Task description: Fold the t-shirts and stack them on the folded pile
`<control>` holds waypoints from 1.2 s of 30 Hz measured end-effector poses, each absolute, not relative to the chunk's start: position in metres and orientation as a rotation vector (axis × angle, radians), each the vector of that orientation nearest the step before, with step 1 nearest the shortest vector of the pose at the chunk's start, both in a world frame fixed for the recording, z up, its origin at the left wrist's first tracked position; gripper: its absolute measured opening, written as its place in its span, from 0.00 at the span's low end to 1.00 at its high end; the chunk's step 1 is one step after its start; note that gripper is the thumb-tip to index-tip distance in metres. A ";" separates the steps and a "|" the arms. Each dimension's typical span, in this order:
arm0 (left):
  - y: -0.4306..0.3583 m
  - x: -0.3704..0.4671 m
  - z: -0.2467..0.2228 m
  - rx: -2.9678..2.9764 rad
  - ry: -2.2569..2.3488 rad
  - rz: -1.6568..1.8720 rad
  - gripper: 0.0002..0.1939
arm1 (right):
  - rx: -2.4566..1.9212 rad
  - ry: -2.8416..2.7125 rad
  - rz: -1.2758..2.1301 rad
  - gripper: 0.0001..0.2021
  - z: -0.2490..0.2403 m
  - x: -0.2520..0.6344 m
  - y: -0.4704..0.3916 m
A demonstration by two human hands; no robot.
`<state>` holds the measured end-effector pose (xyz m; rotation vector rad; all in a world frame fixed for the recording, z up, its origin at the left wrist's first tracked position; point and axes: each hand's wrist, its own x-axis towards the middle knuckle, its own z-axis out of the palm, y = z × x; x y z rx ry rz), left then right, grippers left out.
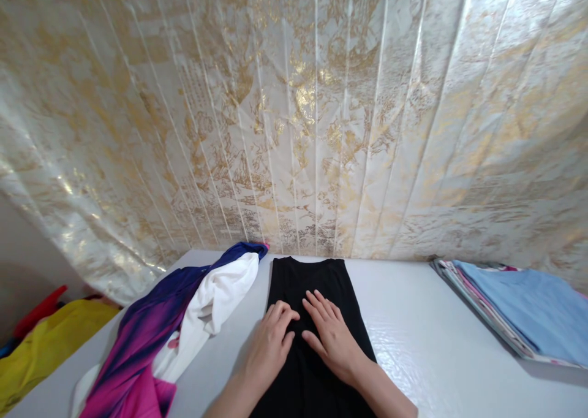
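Note:
A long black garment (316, 277) lies flat on the white table, its narrower, slightly curved edge at the far side and its lower part running out of view toward me. My left hand (278, 332) rests on its left side, fingers bent and the thumb apart from the index finger. On the middle of the cloth my right hand (328, 332) lies flat with fingers stretched out. Both hands touch the fabric, and neither grips it. Whether the garment is a skirt or trousers I cannot tell.
A purple-to-pink garment (151, 314) and a white garment (229, 289) lie rumpled on the table (413, 338) at left. Folded clothes, a light blue one (528, 301) on top, are stacked at right. Yellow cloth (59, 344) lies beyond the left edge. A gold-patterned curtain (294, 117) hangs behind.

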<state>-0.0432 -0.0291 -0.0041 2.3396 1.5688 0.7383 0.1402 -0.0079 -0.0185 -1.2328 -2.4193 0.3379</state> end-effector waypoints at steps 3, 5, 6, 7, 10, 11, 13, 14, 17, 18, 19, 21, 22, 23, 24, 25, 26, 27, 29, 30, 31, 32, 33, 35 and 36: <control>-0.029 -0.041 -0.007 2.349 1.583 0.709 0.18 | -1.121 -2.353 0.355 0.24 -0.010 0.139 -0.013; -0.028 -0.039 -0.009 2.345 1.656 0.672 0.14 | -1.101 -2.345 0.345 0.25 -0.007 0.134 -0.015; -0.028 -0.038 -0.009 2.342 1.690 0.656 0.13 | -1.100 -2.362 0.332 0.25 -0.007 0.130 -0.015; -0.028 -0.037 -0.009 2.342 1.713 0.644 0.12 | -1.108 -2.386 0.311 0.25 -0.007 0.127 -0.014; -0.033 -0.033 -0.009 2.356 1.738 0.605 0.11 | -1.181 -2.447 0.211 0.18 -0.011 0.117 -0.010; -0.036 -0.032 -0.008 2.362 1.752 0.588 0.11 | -1.206 -2.457 0.179 0.16 -0.013 0.115 -0.009; -0.044 -0.030 -0.008 2.376 1.776 0.560 0.11 | -1.229 -2.463 0.141 0.12 -0.015 0.114 -0.007; -0.048 -0.030 -0.009 2.385 1.782 0.551 0.12 | -1.224 -2.465 0.138 0.11 -0.015 0.114 -0.007; -0.060 -0.033 -0.016 2.440 1.763 0.555 0.13 | -1.175 -2.459 0.153 0.13 -0.014 0.117 -0.007; -0.063 -0.035 -0.020 2.475 1.751 0.559 0.14 | -1.153 -2.454 0.163 0.14 -0.014 0.118 -0.007; -0.065 -0.037 -0.024 2.517 1.741 0.562 0.15 | -1.134 -2.446 0.173 0.14 -0.013 0.118 -0.007; -0.069 -0.041 -0.031 2.619 1.725 0.567 0.17 | -1.114 -2.428 0.195 0.14 -0.012 0.119 -0.007; -0.071 -0.043 -0.034 2.673 1.723 0.570 0.18 | -1.116 -2.417 0.205 0.13 -0.012 0.119 -0.007; -0.073 -0.044 -0.036 2.730 1.723 0.576 0.19 | -1.124 -2.401 0.213 0.13 -0.012 0.119 -0.007; -0.075 -0.045 -0.038 2.788 1.722 0.587 0.20 | -1.133 -2.379 0.221 0.13 -0.013 0.119 -0.007; -0.077 -0.046 -0.039 2.847 1.716 0.598 0.21 | -1.142 -2.354 0.231 0.14 -0.014 0.119 -0.006; -0.080 -0.046 -0.041 2.909 1.699 0.607 0.22 | -1.147 -2.326 0.242 0.15 -0.015 0.119 -0.006; -0.083 -0.046 -0.042 2.975 1.668 0.615 0.23 | -1.147 -2.301 0.254 0.15 -0.016 0.119 -0.006; -0.089 -0.045 -0.047 3.099 1.586 0.628 0.23 | -1.136 -2.273 0.268 0.16 -0.018 0.120 -0.005; -0.093 -0.045 -0.049 3.153 1.541 0.634 0.23 | -1.130 -2.271 0.265 0.16 -0.019 0.120 -0.005; -0.096 -0.045 -0.052 3.200 1.499 0.638 0.23 | -1.126 -2.274 0.255 0.16 -0.020 0.119 -0.005; -0.099 -0.046 -0.055 3.239 1.459 0.635 0.23 | -1.124 -2.280 0.241 0.16 -0.021 0.119 -0.005; -0.101 -0.046 -0.059 3.270 1.425 0.625 0.23 | -1.125 -2.286 0.225 0.16 -0.022 0.119 -0.006; -0.104 -0.048 -0.065 3.301 1.384 0.582 0.25 | -1.128 -2.297 0.196 0.16 -0.023 0.118 -0.007; -0.105 -0.049 -0.068 3.301 1.378 0.557 0.26 | -1.127 -2.304 0.185 0.15 -0.023 0.118 -0.007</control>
